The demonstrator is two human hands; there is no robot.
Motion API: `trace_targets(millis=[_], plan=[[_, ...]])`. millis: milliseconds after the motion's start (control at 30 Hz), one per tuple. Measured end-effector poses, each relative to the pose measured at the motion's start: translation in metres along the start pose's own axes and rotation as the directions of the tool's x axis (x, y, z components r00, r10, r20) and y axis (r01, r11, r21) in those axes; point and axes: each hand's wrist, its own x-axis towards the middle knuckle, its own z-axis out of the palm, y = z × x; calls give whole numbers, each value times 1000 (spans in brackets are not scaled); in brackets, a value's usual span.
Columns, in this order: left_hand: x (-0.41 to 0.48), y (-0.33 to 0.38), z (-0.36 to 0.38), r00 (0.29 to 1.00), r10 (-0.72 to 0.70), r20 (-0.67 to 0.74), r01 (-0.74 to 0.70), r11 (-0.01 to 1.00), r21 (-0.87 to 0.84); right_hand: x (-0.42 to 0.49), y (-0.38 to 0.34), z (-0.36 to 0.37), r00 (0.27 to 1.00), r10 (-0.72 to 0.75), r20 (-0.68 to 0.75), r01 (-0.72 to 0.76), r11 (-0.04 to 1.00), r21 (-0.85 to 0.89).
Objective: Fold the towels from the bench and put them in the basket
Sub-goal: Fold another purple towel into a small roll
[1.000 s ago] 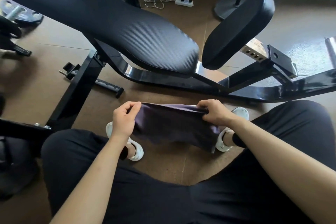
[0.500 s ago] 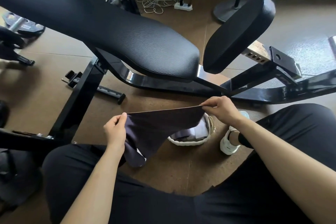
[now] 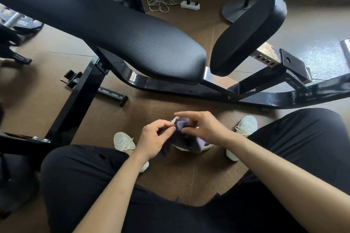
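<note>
My left hand [image 3: 155, 138] pinches the bunched towel [image 3: 180, 124] just over the basket [image 3: 182, 149] (mostly hidden below), my right hand [image 3: 205, 128] loose-fingered, touching its right side.

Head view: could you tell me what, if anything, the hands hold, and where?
The left hand pinches the purple towel at its bunched upper edge; the right hand touches it, but whether it grips cannot be told.

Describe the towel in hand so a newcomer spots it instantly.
Start at the black padded bench. In front of it, between two white sneakers, the left hand pinches the towel, right hand beside it. Bunched and purple, against white sneakers and black trousers.
</note>
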Motion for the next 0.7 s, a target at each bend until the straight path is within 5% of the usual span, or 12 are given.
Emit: trace_targets(millis=[167,300,500,700], plan=[[-1,5,2,994,82,68,-83,996,17,3,-6,-3,998,11,64,-12,1000,14],[0,0,-2,996,-17,83,17,1000,0,3,1,-16,998,46,48,-49,998,48],[1,-17,-15,978,-143,151,137,989,51,3,21,-43,963,171,-209,-148,981,122],[0,-23,-27,956,-242,168,220,965,141,1,46,-64,841,326,-431,-229,937,262]])
